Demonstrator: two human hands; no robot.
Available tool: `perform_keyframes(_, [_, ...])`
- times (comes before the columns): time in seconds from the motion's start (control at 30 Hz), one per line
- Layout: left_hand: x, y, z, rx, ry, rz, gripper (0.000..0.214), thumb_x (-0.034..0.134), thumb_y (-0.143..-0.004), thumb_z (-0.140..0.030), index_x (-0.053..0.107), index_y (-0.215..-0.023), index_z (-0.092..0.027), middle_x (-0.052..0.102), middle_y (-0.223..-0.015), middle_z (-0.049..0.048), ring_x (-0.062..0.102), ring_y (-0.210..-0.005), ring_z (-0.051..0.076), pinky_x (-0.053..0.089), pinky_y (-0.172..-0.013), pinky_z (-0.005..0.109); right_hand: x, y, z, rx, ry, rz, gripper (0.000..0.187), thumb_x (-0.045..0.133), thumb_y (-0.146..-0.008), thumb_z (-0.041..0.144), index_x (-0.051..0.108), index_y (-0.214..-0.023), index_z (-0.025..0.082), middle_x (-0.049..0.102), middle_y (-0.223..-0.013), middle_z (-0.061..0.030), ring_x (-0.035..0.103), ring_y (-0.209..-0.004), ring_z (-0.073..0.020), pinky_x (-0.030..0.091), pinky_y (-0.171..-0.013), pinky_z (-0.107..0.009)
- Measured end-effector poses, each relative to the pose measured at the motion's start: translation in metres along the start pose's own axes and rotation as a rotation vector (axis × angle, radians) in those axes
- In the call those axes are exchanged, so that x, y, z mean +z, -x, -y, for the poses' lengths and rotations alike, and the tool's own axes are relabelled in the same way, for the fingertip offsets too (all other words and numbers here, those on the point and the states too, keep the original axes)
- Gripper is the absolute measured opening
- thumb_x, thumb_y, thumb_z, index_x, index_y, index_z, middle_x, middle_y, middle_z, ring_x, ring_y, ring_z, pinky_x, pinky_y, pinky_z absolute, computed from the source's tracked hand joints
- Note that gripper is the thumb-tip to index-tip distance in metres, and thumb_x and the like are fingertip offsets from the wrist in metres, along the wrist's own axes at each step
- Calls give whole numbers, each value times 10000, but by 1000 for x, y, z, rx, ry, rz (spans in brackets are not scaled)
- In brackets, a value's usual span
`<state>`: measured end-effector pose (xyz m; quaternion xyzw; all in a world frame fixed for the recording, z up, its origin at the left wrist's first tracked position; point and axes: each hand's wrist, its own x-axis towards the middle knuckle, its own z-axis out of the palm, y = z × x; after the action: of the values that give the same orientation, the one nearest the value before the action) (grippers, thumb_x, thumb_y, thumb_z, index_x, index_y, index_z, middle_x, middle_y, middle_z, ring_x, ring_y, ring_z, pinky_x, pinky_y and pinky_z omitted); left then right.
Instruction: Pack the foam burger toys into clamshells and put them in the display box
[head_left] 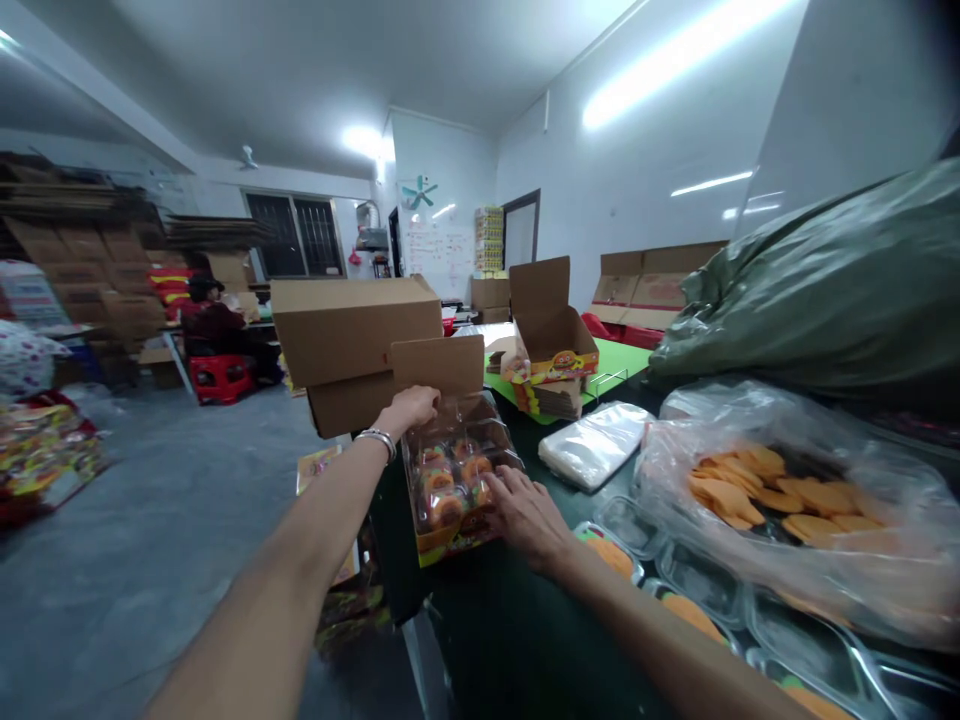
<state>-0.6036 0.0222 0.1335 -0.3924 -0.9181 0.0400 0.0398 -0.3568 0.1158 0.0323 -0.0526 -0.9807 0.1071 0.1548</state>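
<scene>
An open cardboard display box (450, 545) with a printed yellow and red front sits on the dark green table, its plain brown lid raised at the back. Inside stand clear plastic packs (439, 480) with orange, burger-like pieces. My left hand (412, 408), a bracelet at its wrist, is closed at the back left corner of the box, fingertips partly hidden. Over the front right edge lies my right hand (525, 505), fingers apart and touching the box or the packs at its side. Clear plastic trays (705, 580), some with orange pieces, lie to the right.
A big brown carton (360, 325) stands behind on the left. Another display box (555, 330) rests on flattened ones. Nearby are a stack of clear bags (596, 445), a plastic bag of orange pieces (795, 490) and a large green sack (817, 280). A person (214, 320) sits far left.
</scene>
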Motion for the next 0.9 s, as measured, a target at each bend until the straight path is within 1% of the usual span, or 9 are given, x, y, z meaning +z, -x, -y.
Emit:
perform_keyframes(0.13, [4, -4, -2, -40, -3, 26, 282, 567, -916, -325, 586, -1151, -169, 606, -1167, 86, 614, -997, 206, 534, -847, 404, 23, -16, -5, -21, 36, -22, 442, 586, -867, 300, 493, -1288, 202, 533, -1332, -147, 467, -1230, -296, 340, -975, -442])
perform_keyframes(0.27, [17, 3, -3, -79, 17, 4, 288, 573, -912, -329, 587, -1143, -157, 613, -1148, 85, 619, -978, 203, 538, -834, 401, 30, -17, -12, -21, 70, -31, 374, 600, -855, 321, 542, -1203, 197, 591, -1240, -133, 525, -1152, -284, 367, -928, -411])
perform_keyframes(0.4, [15, 24, -9, -123, 8, -150, 318, 559, -914, -324, 565, -1181, -151, 591, -1194, 115, 573, -1085, 261, 477, -916, 487, 27, -18, -14, -52, 80, -21, 358, 609, -847, 317, 548, -1185, 214, 592, -1242, -110, 521, -1153, -270, 364, -925, -385])
perform_keyframes(0.47, [11, 36, -23, -78, -3, -261, 344, 496, -933, -281, 518, -1256, -163, 542, -1286, 161, 473, -1219, 316, 370, -1008, 548, 26, -18, -15, -68, 75, -17, 356, 608, -848, 302, 547, -1190, 220, 583, -1258, -101, 509, -1171, -260, 364, -927, -368])
perform_keyframes(0.57, [18, 49, -52, 98, 0, -345, 449, 444, -938, -321, 399, -1382, -273, 425, -1446, 112, 321, -1351, 292, 257, -1100, 477, 28, -18, -17, -85, 65, -11, 322, 595, -854, 260, 563, -1173, 229, 597, -1240, -85, 517, -1166, -242, 370, -921, -349])
perform_keyframes(0.63, [32, 53, -68, 186, 9, -324, 487, 480, -908, -404, 399, -1384, -337, 403, -1474, 69, 300, -1367, 298, 256, -1095, 481, 29, -19, -18, -89, 66, -10, 307, 584, -864, 250, 568, -1170, 233, 591, -1255, -82, 513, -1175, -242, 366, -933, -356])
perform_keyframes(0.7, [51, 51, -74, 202, 23, -267, 391, 466, -908, -396, 525, -1287, -322, 507, -1380, 101, 394, -1300, 341, 272, -1047, 562, 30, -19, -20, -85, 74, -6, 293, 574, -876, 259, 572, -1168, 232, 585, -1264, -82, 513, -1176, -245, 364, -941, -361])
perform_keyframes(0.8, [71, 39, -72, 193, 64, -170, 310, 461, -911, -325, 625, -1169, -268, 610, -1235, 132, 520, -1171, 348, 313, -985, 609, 30, -18, -21, -66, 97, 7, 304, 576, -880, 272, 568, -1180, 224, 597, -1224, -84, 551, -1117, -238, 379, -928, -346])
perform_keyframes(0.9, [79, 22, -67, 233, 124, -102, 362, 512, -908, -350, 564, -1256, -262, 555, -1330, 99, 505, -1206, 311, 342, -1007, 576, 32, -17, -16, -35, 127, 5, 376, 602, -863, 294, 544, -1223, 203, 596, -1203, -104, 567, -1075, -252, 392, -912, -346])
